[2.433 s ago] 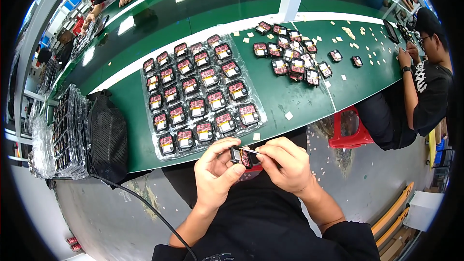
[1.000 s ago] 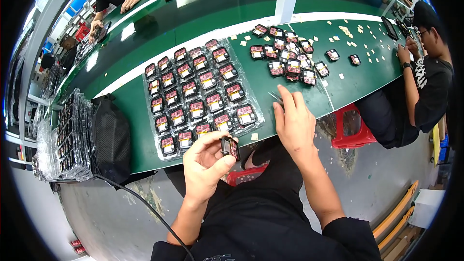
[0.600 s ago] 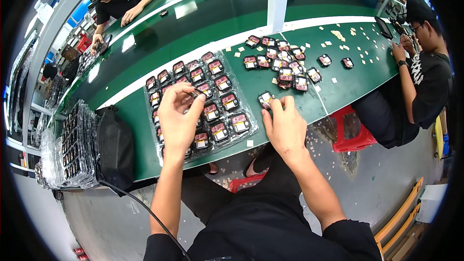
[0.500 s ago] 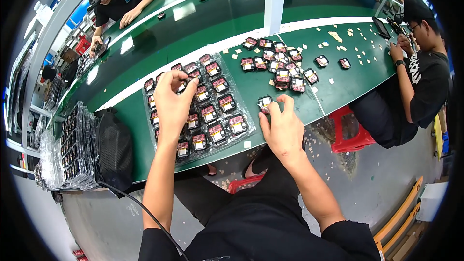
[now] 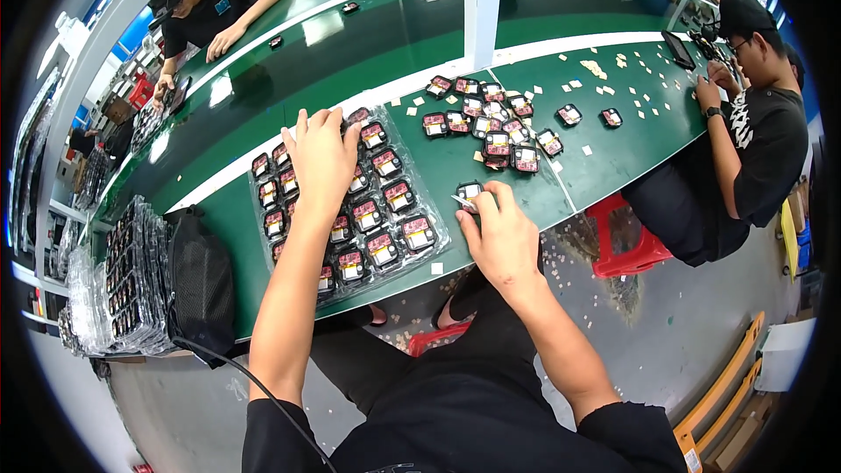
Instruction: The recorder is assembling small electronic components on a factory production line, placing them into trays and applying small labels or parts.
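A clear plastic tray [image 5: 427,256] lies on the green table with rows of small black devices [image 5: 383,248], each with a pink, white and yellow face. Over its far rows my left hand [image 5: 320,162] is open, fingers spread and pointing away; it hides the devices beneath. My right hand [image 5: 505,241] is closed to the tray's right, gripping a thin, pale pointed tool [image 5: 462,202], whose exact kind I cannot make out. Just beyond those fingertips a single black device [image 5: 470,192] lies on the table, partly behind the tool.
A heap of similar devices [image 5: 491,127] lies beyond my right hand, among scattered pale paper squares [image 5: 596,68]. Stacked filled trays [image 5: 136,276] and a black mesh bag [image 5: 200,271] stand left. A white post [image 5: 482,9] rises behind. Co-workers sit far left and right, near a red stool [image 5: 618,241].
My left hand has gone from a pinch over a device in the tray to spread fingers. My right hand still grips the pointed tool. The whole view has shifted slightly.
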`<state>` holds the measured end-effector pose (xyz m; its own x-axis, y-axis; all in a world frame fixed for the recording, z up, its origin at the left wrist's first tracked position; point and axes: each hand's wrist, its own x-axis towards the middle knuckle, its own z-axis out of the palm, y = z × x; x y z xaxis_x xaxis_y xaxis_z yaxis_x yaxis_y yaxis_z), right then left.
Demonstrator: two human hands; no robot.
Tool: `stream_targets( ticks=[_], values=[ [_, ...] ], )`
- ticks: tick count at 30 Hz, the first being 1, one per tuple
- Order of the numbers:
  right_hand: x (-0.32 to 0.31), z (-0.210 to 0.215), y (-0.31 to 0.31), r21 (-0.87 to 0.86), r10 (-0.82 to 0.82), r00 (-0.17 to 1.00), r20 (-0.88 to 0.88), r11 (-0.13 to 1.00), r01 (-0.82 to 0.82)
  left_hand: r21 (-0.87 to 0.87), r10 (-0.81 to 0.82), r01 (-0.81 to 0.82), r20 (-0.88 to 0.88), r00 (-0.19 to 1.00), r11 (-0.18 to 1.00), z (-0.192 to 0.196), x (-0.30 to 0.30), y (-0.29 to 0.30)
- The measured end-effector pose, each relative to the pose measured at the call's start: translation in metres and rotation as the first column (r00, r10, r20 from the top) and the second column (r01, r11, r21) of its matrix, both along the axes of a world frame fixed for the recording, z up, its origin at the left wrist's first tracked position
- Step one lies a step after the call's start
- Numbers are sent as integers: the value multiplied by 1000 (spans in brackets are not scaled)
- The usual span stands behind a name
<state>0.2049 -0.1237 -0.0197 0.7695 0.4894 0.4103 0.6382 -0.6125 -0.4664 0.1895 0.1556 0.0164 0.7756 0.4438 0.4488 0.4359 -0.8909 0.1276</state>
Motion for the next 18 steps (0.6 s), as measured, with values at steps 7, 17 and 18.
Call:
stream_targets(
  ticks=[7, 17, 18],
  values=[
    [7, -3, -9, 269, 87, 991, -101, 962, -57, -355, -362, 485, 360, 860, 799, 43, -49, -83],
    [-40, 30, -33, 654, 562, 787, -255, 699, -287, -846, -114, 463, 504, 856, -264, 21, -120, -143],
    [-42, 32, -34, 654, 563, 785, -259, 700, -287, -838, -73, 473, 508, 858, -271, 21, -126, -145]
  ],
)
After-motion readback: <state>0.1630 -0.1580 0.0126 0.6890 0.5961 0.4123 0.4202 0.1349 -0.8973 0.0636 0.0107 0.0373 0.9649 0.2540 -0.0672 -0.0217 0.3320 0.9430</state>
